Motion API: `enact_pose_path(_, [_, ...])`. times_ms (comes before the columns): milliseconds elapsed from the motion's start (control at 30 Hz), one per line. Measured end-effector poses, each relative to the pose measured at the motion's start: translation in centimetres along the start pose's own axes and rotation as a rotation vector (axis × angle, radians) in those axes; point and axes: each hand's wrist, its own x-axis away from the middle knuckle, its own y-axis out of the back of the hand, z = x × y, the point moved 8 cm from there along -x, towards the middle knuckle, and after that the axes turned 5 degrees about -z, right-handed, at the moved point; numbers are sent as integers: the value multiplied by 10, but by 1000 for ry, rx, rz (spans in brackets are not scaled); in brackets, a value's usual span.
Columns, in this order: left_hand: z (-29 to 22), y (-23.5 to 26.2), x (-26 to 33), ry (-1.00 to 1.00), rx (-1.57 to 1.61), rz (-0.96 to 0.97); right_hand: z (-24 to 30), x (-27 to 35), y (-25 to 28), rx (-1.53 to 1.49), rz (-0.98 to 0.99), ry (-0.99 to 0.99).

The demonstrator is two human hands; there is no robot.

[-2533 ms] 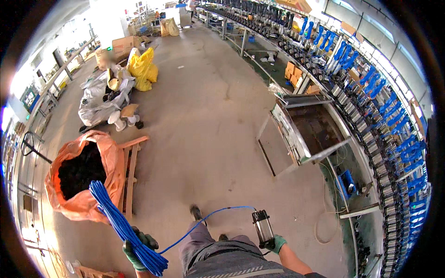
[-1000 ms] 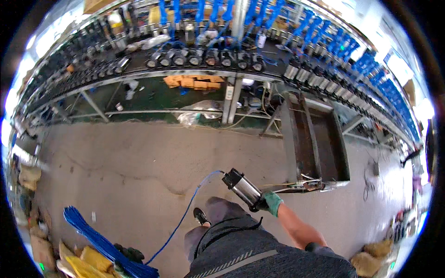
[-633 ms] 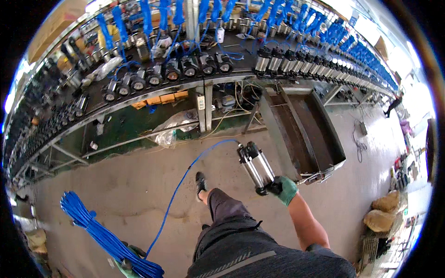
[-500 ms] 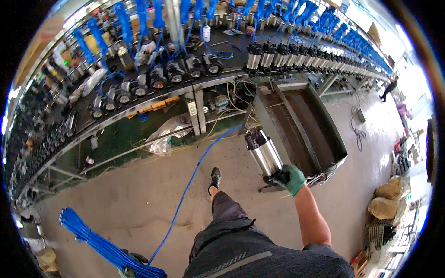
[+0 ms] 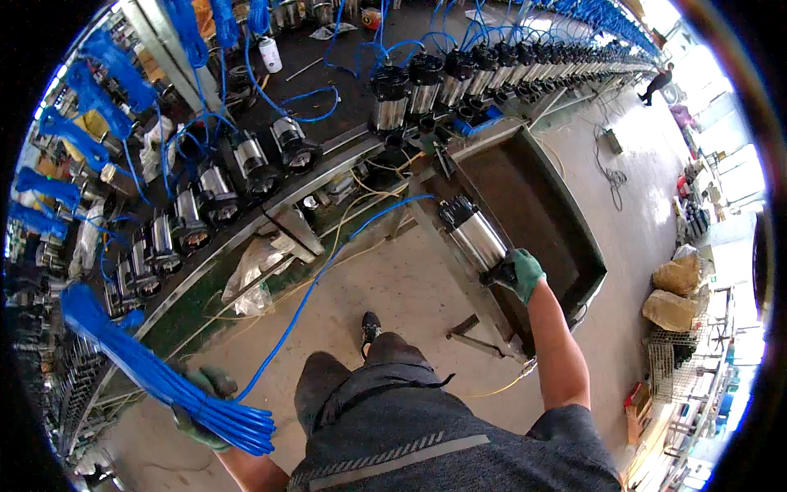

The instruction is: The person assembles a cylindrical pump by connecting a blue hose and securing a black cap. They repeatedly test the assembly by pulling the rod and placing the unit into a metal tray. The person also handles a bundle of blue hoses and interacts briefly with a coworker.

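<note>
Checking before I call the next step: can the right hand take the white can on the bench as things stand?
Probably not. The right hand is gripping a steel cylinder with black ends, and the white can stands farther back on the bench, beyond the nearer row of cylinders.

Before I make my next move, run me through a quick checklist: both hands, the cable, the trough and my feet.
1. Right hand grip on the silver cylinder: ok, closed around its black near end.
2. Left hand grip on the blue cable bundle: ok, wrapped around it.
3. Loose cable free of knots: ok, none visible.
4. Cylinder clear of the metal trough: cannot tell, they overlap here.
5. Both feet placed: cannot tell, only one shoe shows.
</note>
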Motion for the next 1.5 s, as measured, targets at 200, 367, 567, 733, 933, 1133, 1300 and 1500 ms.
enact_pose_path(200, [77,-108,-125,264,109,408,-11,0,29,103,-222,52])
enact_pose_path(367, [163,-171,-201,448,-161,170,-42,-38,60,99,-283,118])
enact_pose_path(567, [307,-203,-295,717,-117,157,-31,-24,44,61,-380,180])
enact_pose_path(733, [402,-244,-381,611,-407,332,-43,-22,56,-31,-468,87])
enact_pose_path(933, [470,-216,-471,201,-997,507,-20,-7,11,-141,-418,36])
enact_pose_path(1133, [431,-278,-358,540,-670,867,-27,3,25,-107,-488,75])
enact_pose_path(1300, [468,-327,-209,474,-759,1393,-38,6,44,92,-648,73])
enact_pose_path(1500, [484,-399,-69,-249,-937,1917,-24,60,68,243,-847,164])
